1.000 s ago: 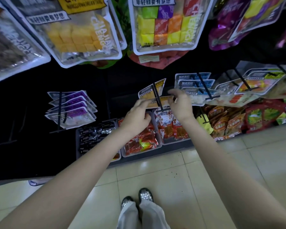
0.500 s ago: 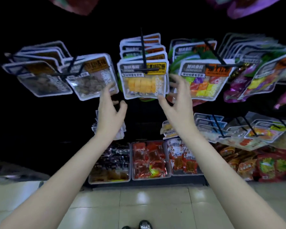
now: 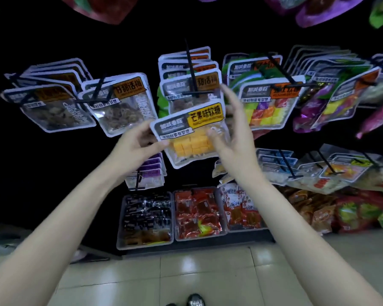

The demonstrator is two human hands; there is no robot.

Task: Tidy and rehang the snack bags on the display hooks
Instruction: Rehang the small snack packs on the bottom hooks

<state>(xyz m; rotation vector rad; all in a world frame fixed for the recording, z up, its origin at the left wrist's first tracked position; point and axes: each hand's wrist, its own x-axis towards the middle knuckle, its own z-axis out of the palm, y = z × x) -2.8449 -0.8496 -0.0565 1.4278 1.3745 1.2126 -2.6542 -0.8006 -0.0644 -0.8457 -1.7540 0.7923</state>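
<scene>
So we're holding the yellow mango candy bag [image 3: 191,134] off its peg right now, tilted, just below the middle hook [image 3: 191,71] where brown-snack bags [image 3: 191,90] are hanging. Our left hand [image 3: 137,144] is pinching the bag's left edge between thumb and fingers. Our right hand [image 3: 232,131] is gripping the right side, thumb pressing on the clear front, other fingers reaching up behind it.

We're guessing we're mid-step here: this bag is out of place or pulled for rehanging, and it's hanging on nothing yet. It doesn't match the brown bags on that peg, so we're probably looking for its proper hook. The rainbow candy bags [image 3: 266,107] are hanging one peg to the right.

Next move is lining up the hang hole at the bag's top with a hook tip and sliding it on straight. The hole isn't visible from here, so we're going by feel a bit.
</scene>
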